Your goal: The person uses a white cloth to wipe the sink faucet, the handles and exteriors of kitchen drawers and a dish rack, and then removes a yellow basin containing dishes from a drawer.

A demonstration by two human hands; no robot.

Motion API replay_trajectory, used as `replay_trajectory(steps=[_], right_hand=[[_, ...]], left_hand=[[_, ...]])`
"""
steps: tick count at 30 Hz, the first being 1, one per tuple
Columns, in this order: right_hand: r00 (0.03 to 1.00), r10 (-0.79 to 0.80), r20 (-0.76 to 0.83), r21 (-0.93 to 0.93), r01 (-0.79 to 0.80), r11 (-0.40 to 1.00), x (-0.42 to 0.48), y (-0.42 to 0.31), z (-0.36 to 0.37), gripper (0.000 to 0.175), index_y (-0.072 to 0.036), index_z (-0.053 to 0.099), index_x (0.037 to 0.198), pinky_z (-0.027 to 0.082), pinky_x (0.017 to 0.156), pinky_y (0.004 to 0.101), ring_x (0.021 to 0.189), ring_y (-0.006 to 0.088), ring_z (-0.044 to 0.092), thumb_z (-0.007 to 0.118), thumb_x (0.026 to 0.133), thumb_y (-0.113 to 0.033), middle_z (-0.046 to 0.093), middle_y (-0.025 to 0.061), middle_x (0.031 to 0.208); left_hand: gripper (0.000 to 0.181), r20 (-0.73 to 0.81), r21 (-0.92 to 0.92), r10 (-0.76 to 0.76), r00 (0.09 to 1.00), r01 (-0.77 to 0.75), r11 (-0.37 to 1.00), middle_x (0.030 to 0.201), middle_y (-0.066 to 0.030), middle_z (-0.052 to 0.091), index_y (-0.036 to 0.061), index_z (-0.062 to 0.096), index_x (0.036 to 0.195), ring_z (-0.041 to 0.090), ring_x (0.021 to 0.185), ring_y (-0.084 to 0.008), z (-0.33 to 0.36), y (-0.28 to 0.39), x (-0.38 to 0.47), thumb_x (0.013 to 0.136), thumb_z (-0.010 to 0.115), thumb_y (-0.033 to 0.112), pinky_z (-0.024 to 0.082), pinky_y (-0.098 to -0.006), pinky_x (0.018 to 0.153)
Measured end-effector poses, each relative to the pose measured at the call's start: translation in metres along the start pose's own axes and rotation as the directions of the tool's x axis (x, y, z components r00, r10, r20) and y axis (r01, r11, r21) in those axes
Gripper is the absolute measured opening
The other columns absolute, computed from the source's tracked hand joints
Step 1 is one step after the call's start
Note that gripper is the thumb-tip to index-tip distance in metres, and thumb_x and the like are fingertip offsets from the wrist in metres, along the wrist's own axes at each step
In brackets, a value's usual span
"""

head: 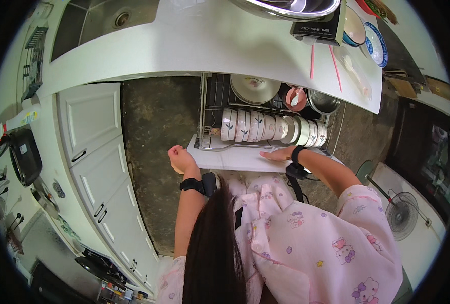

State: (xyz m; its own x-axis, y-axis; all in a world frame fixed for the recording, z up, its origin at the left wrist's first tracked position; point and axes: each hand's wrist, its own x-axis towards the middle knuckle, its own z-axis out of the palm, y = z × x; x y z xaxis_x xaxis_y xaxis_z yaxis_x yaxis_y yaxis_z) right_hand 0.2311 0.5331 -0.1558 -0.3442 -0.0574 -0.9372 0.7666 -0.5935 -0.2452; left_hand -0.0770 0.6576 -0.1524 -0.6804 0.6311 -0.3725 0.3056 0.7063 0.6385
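A pull-out drawer with a white front panel [232,159] and a wire dish rack stands open below the counter. My right hand [280,154] rests on the panel's top edge, holding nothing I can make out. Beside the panel's left end, my left hand [181,159] is curled closed with nothing visible in it. Patterned bowls [244,125] stand on edge in a row in the rack. Behind them lie large plates [254,89], a pink bowl [296,99] with a white spoon [295,100], and a metal bowl [324,102].
The white counter [225,45] overhangs the drawer, with a sink [107,22] at its left. On its right are a steel basin [286,11], a black box [316,33], pink chopsticks [335,68] and a blue-rimmed bowl [376,45]. White cabinets [92,121] line the left; a fan [401,216] stands right.
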Motion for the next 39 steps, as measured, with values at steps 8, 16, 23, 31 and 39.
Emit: replay_trajectory(steps=[8,16,23,31,39], right_hand=[[0.995,0.099,-0.002,0.095,-0.099,0.991,0.019,-0.031,-0.016,0.1,0.002,0.028,0.135,0.019,0.107,0.0382,0.132,0.0323,0.023,0.019,0.076,-0.079,0.023,0.0224,0.142],[0.995,0.096,0.028,0.103,-0.099,0.99,0.027,-0.059,-0.019,0.1,0.0,0.027,0.136,0.018,0.107,0.0383,0.132,0.0311,0.022,0.019,0.076,-0.079,0.023,0.021,0.142],[1.0,0.009,0.023,0.107,-0.011,0.994,0.032,-0.097,-0.018,0.099,-0.001,0.026,0.137,0.017,0.107,0.0384,0.133,0.0302,0.022,0.019,0.075,-0.079,0.023,0.0198,0.143],[0.999,0.012,0.046,0.009,-0.012,1.0,0.003,-0.067,-0.023,0.099,-0.003,0.024,0.138,0.016,0.107,0.0385,0.133,0.029,0.021,0.019,0.075,-0.079,0.023,0.0185,0.143],[0.99,0.111,0.085,0.139,-0.122,0.983,0.031,-0.116,-0.014,0.098,-0.003,0.022,0.139,0.014,0.108,0.0383,0.134,0.0281,0.019,0.019,0.076,-0.078,0.021,0.0175,0.144]], left_hand=[[0.01,-0.017,0.015,0.032,0.999,-0.032,0.999,0.078,-0.0064,0.064,0.0056,0.059,0.081,0.062,0.07,-0.0184,0.002,-0.009,0.0,0.08,0.051,0.01,0.05,-0.0291,0.06],[0.011,-0.075,0.025,0.066,0.995,-0.064,0.998,0.074,-0.0043,0.064,0.0088,0.06,0.079,0.062,0.065,-0.019,0.003,-0.003,-0.003,0.079,0.05,0.012,0.048,-0.0316,0.058],[0.011,-0.03,0.191,0.019,0.999,-0.013,0.982,0.079,-0.004,0.065,0.0112,0.06,0.083,0.063,0.069,-0.0192,-0.007,0.007,-0.005,0.081,0.05,0.016,0.046,-0.0325,0.063],[0.012,0.01,0.16,0.044,0.999,-0.045,0.986,0.084,-0.0054,0.066,0.0088,0.059,0.085,0.063,0.071,-0.0168,-0.005,0.006,-0.007,0.082,0.05,0.016,0.047,-0.0302,0.065],[0.008,-0.026,0.221,0.081,0.996,-0.073,0.972,0.074,-0.004,0.065,0.0145,0.06,0.078,0.061,0.066,-0.0249,-0.008,0.003,-0.007,0.079,0.053,0.019,0.045,-0.0385,0.058]])
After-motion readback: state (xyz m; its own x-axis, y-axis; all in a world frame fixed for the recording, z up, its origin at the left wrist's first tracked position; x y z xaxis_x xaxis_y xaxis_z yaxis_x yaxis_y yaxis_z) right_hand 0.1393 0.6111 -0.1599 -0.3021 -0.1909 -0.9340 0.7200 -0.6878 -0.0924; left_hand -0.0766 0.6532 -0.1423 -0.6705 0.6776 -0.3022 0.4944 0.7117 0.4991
